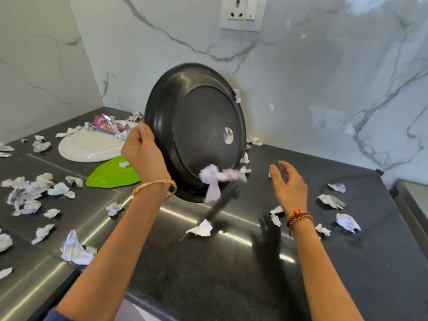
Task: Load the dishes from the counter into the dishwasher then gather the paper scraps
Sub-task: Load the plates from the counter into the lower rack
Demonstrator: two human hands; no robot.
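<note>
Left grip (141, 150) clamps the black plate's (196, 133) rim, tipped up above the surface (231, 286); right grip (288, 185) hangs spread, empty. Best keep tilting until paper scraps (215, 179) fall clear.

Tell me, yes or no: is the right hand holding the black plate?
No, the left hand grips the black plate by its rim; the right hand is open beside it.
</note>
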